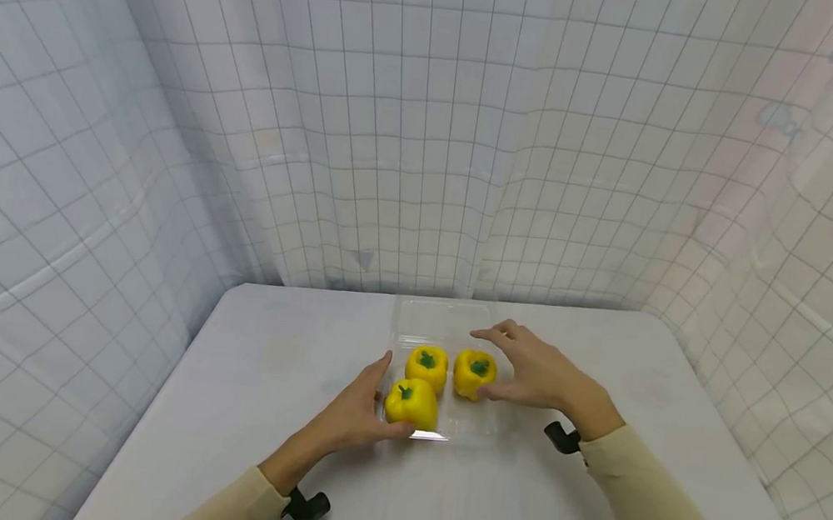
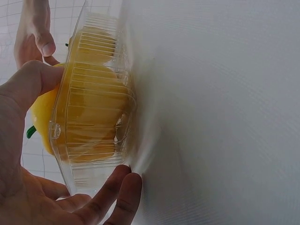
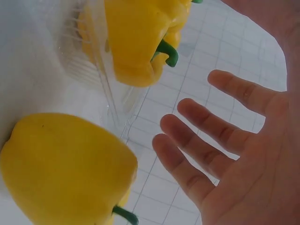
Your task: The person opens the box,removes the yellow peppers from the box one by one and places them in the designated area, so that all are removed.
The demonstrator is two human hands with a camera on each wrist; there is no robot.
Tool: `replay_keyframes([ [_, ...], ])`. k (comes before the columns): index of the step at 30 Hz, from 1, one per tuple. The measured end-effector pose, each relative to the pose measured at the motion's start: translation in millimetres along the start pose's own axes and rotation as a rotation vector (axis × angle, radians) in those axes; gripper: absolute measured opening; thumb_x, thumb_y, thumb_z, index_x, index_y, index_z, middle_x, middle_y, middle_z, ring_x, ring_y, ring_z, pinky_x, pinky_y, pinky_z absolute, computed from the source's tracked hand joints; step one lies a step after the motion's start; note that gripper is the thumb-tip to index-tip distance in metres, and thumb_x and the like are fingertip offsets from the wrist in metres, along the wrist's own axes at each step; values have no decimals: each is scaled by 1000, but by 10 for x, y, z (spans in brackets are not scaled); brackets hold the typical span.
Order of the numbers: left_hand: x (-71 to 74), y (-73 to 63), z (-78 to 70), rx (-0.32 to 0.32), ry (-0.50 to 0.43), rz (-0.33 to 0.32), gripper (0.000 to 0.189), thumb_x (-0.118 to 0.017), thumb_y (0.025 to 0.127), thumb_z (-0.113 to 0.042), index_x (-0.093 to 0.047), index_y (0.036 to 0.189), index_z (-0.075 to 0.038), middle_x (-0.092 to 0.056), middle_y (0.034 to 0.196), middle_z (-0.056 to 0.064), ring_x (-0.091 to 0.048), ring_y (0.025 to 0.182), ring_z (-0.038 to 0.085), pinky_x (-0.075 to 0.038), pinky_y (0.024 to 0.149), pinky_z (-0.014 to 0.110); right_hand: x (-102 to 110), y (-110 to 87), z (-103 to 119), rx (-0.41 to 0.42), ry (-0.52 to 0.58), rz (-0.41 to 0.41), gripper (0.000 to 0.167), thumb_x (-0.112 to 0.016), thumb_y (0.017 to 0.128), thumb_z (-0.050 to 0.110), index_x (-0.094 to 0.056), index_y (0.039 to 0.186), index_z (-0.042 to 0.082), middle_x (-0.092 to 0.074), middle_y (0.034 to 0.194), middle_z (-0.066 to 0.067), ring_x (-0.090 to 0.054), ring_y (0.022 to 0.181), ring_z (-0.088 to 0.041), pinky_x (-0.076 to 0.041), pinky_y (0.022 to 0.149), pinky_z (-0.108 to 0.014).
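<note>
Yellow bell peppers (image 1: 413, 404) sat in the clear plastic container (image 2: 93, 140) my left hand (image 1: 356, 417) clasped, best held steady, I judged, for my right hand (image 1: 537, 372), fingers apart beside the rightmost pepper (image 1: 473, 373).

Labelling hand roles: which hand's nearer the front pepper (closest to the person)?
Left. The left hand is close beside the front pepper; the right hand is farther off, beside the rightmost pepper.
</note>
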State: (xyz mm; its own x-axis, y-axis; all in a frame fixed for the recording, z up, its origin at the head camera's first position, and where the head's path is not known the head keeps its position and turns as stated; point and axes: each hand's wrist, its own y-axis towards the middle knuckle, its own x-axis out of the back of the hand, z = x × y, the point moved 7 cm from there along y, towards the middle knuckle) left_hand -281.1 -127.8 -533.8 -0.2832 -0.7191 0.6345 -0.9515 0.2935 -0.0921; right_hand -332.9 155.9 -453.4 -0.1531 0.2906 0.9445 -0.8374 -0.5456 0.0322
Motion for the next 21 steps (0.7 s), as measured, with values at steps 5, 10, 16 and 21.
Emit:
replay_keyframes([
  [5,-9,-3,5,-1,7,-3,136,-97,86,-58,-20,187,-7,-32,191,23,-70,140,39,-58,125,65,-87,67,43,-31,-2,53,92,-90,95,67,-57,172,32,-62,163,-13,-69,137,-36,-65,110,-68],
  [10,1,-11,-2,-2,9,-6,136,-98,86,-56,-20,187,-8,-32,191,23,-70,139,38,-59,124,64,-157,124,73,-24,-23,80,91,-91,94,66,-59,171,28,-64,158,-15,-69,130,-33,-67,108,-63],
  [16,0,-17,-7,1,-2,-6,136,-98,86,-56,-21,187,-7,-33,191,23,-69,140,38,-60,123,64,-225,170,100,-10,-31,107,88,-95,95,58,-62,169,23,-64,153,-15,-67,125,-29,-67,111,-56],
  [21,0,-10,-10,-5,6,-8,136,-98,86,-57,-21,187,-7,-34,190,23,-70,139,38,-61,122,64,-254,219,122,7,-32,117,81,-97,95,51,-66,164,23,-65,148,-15,-66,122,-28,-66,111,-56],
])
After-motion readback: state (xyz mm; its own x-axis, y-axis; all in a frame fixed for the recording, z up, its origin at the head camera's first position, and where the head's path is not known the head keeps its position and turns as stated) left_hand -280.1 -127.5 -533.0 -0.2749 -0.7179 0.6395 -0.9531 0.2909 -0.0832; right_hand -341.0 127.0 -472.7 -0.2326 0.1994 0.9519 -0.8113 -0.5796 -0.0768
